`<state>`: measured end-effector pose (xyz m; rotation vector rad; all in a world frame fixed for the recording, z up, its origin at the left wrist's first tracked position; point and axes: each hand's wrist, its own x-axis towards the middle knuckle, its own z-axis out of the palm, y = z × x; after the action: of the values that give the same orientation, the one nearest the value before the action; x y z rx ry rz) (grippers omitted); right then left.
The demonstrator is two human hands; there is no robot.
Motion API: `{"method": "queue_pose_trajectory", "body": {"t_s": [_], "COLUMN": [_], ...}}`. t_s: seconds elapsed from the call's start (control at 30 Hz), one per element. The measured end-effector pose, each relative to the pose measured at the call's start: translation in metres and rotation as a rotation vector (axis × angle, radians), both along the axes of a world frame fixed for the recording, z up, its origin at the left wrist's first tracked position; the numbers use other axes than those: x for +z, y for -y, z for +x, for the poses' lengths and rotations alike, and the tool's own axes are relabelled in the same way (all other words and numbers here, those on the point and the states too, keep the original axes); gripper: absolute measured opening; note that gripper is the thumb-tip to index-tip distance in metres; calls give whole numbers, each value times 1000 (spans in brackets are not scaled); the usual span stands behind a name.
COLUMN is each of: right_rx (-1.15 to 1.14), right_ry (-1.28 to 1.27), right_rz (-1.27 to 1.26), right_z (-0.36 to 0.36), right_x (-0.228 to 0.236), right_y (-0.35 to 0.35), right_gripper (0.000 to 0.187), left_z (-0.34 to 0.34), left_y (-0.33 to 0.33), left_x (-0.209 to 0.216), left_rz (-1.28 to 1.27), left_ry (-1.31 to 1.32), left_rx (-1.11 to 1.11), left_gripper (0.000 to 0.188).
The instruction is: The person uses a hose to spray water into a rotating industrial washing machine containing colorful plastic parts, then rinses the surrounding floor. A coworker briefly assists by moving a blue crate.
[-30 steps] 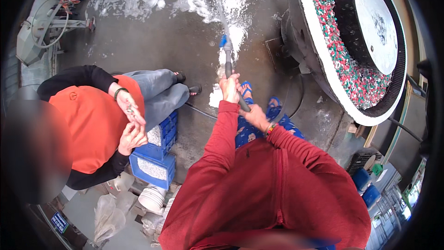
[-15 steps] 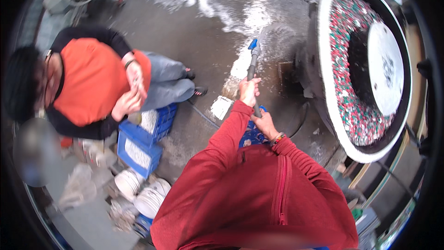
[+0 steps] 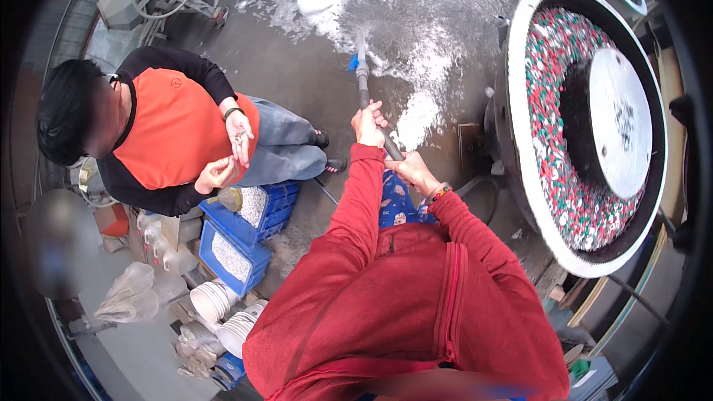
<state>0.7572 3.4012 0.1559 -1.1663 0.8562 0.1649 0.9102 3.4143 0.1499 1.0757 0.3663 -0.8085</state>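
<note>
So both of my hands are clamped on a grey hose wand (image 3: 363, 87), which sticks out in front of the body over the wet floor (image 3: 297, 67). The left hand (image 3: 368, 125) is wrapped round it up front, behind the blue valve lever (image 3: 353, 63), and the right hand (image 3: 414, 172) is closed on the rear end, nearer the belly. I'd guess the split grip is about control: front hand aims, back hand braces against the push of the water. Pointing the tip away probably keeps the spray off the feet too, since it's landing out by the white foam (image 3: 321, 9).

Over to the right is a big round tub (image 3: 518, 104) with a white rim, and its high wall seems to be what keeps all those red, green and white pieces (image 3: 544, 115) in. On the left a co-worker (image 3: 174, 111) holds one palm up, maybe so little bits don't drop, too small to tell what. Blue crates (image 3: 260, 263) of white pieces sit just beside them, likely for easy reach
</note>
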Motion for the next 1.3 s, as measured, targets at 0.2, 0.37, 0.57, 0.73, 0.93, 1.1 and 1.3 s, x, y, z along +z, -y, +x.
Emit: {"method": "queue_pose_trajectory", "body": {"t_s": [0.2,0.37,0.57,0.73,0.93,1.1,1.3], "right_rx": [695,670,739,782,591,489,557], "right_ry": [57,-166,-376,-574,-660,-569,-566], "right_rz": [-795,-617,-548,-537,-458,-501,-482], "right_z": [14,18,59,110,170,191,198], "right_x": [-41,-82,-73,-50,-15,10,14], "right_y": [40,40,22,53,60,81,102], "right_gripper": [37,36,36,34,38,38,44], "left_z": [68,105,151,178,239,266,270], "left_y": [2,-11,-29,-7,24,52,79], "left_x": [5,-30,-73,-78,-55,-22,9], "left_rz": [5,177,382,293,169,110,-34], "left_ry": [-80,-287,-395,-244,-77,-16,45], "left_rx": [-233,-176,-78,151,225,234,290], "left_gripper": [14,11,17,22,18,21,24]}}
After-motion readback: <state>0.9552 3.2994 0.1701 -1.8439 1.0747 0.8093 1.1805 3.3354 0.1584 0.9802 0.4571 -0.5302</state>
